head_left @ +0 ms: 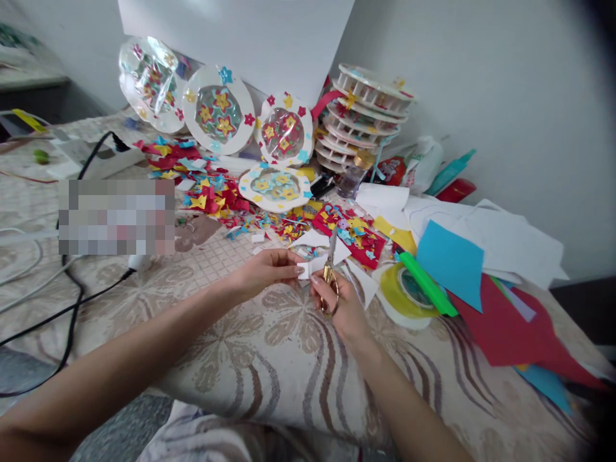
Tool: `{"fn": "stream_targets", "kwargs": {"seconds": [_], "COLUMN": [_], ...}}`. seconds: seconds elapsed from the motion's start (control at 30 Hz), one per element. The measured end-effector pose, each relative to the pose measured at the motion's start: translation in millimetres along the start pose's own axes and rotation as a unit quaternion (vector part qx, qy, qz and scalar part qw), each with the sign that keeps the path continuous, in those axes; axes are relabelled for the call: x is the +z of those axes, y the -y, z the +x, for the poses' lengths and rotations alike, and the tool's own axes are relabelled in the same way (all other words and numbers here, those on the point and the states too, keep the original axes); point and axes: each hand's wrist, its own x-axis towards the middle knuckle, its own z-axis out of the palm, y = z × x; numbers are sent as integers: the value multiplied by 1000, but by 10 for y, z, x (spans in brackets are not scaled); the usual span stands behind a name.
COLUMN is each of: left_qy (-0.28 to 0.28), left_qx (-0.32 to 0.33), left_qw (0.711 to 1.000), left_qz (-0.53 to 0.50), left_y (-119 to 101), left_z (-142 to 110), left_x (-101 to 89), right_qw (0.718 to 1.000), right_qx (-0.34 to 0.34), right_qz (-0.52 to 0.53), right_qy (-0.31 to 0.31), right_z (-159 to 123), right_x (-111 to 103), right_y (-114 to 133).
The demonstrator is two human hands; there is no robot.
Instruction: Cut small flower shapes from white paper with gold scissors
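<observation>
Between the fingertips of my left hand point(276, 266) is a small folded piece of white paper point(303, 271), pinched at its left side. My right hand point(341, 298) holds a pair of scissors point(330, 263) with gold handles, blades pointing up and away from me. The thumb and fingertips of that hand also reach the right edge of the white piece. Just beyond the hands lie white paper offcuts point(344, 249) and a red sheet point(368, 247) strewn with small coloured cutouts.
Behind stand round white frames with stars point(192, 96) and a stacked white tiered piece point(368, 96). Coloured scraps point(212, 196) spread across the middle. At right are yellow tape point(397, 292), a green cutter-like tool point(426, 282), and blue paper point(450, 260). Black cables point(72, 321) run along the left.
</observation>
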Motion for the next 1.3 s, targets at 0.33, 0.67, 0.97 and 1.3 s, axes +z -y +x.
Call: {"fn": "stream_targets", "kwargs": {"seconds": [0.33, 0.67, 0.97, 1.3], "left_qy": [28, -145, -116, -158], "left_qx": [12, 81, 39, 78], "left_qw": [997, 949, 940, 907], "left_qz": [69, 267, 320, 383], "left_y": [6, -303, -261, -358], "left_z": [-3, 99, 99, 37], "left_x": [-12, -709, -768, -819], "right_qw": [1000, 997, 997, 995], "right_qx": [-3, 16, 12, 7], "right_qz": [-23, -9, -25, -44], "right_qy": [-12, -75, -78, -85], "right_z": [-6, 29, 64, 104], "right_x": [-27, -95, -159, -188], "right_y": [12, 91, 26, 39]}}
